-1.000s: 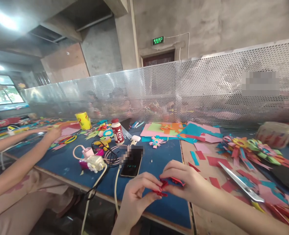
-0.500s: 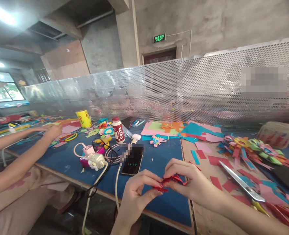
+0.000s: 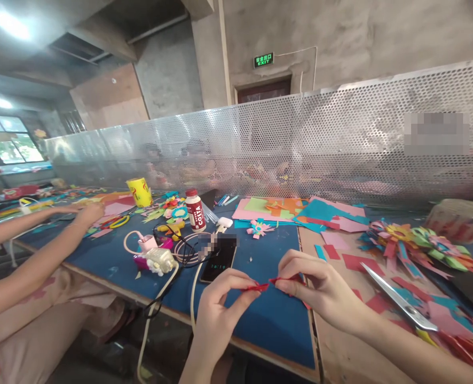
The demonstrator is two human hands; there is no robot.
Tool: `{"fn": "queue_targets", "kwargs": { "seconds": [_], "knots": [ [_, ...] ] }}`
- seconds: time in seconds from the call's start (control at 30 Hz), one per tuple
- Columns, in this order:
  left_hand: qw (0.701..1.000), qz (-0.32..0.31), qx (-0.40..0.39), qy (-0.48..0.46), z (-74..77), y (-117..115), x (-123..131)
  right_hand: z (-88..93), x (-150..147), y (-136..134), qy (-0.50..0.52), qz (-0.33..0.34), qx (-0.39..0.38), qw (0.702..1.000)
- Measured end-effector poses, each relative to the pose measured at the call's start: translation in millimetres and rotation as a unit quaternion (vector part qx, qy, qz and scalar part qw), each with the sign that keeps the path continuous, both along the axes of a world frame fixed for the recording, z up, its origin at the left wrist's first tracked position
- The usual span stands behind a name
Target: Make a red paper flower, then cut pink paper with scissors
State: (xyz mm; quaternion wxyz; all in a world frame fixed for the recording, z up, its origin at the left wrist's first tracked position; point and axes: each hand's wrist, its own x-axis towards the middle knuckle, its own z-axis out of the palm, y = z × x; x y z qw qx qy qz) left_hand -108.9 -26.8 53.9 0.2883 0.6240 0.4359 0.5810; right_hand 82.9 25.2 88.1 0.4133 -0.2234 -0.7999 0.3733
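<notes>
Over the blue tabletop [image 3: 266, 341], my left hand [image 3: 224, 304] pinches a bit of folded red paper [image 3: 259, 287] between thumb and fingertips. Close beside it, my right hand [image 3: 318, 288] pinches red paper too, a pointed end sticking out toward the left hand. A narrow gap shows between the two red bits; whether they join behind the fingers I cannot tell. A black phone [image 3: 214, 271] lies just behind my left hand. To the right of my right hand rest open-handled scissors [image 3: 407, 309] among red, pink and blue paper scraps [image 3: 360, 262].
Behind are a pink paper flower [image 3: 258, 228], stacked coloured paper [image 3: 332, 213], a red-capped bottle [image 3: 195, 212], a yellow roll [image 3: 139, 193] and chargers with cables [image 3: 158, 260]. Finished-looking paper flowers [image 3: 400, 234] lie right. A co-worker's arms [image 3: 66, 232] reach in at left. A perforated metal screen [image 3: 260, 144] stands behind.
My hands have drawn slightly apart and up. The crumpled red paper between them now shows as two flatter, thinner bits. The view has shifted slightly.
</notes>
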Motion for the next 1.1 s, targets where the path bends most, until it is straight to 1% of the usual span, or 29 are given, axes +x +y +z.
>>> {"fn": "queue_targets", "kwargs": {
  "seconds": [0.1,0.2,0.27,0.43,0.6,0.77,1.1],
  "knots": [
    [0.999,0.019,-0.019,-0.020,3.5,0.0,4.6,1.0,0.3,-1.6,-0.001,-0.004,-0.017,1.000],
    [0.997,0.035,-0.039,-0.048,4.3,0.2,8.7,0.2,-0.6,-3.3,0.001,-0.017,-0.007,1.000],
    [0.996,0.035,-0.046,-0.062,3.7,0.6,10.2,-1.3,-1.9,-4.0,0.005,-0.027,-0.005,1.000],
    [0.995,0.035,-0.056,-0.069,3.8,0.6,12.0,-5.9,-6.1,-4.9,0.013,-0.024,-0.041,0.999],
    [0.992,0.058,-0.073,-0.089,8.9,-2.1,17.2,-8.2,-7.1,-5.3,0.001,-0.044,-0.017,0.999],
    [0.990,0.064,-0.087,-0.094,12.0,-3.6,21.5,-11.2,-6.8,-5.5,-0.035,-0.100,0.015,0.994],
    [0.991,0.064,-0.093,-0.078,12.0,-4.3,23.2,-12.5,-9.4,-6.1,-0.050,-0.119,0.003,0.992]
  ]
}}
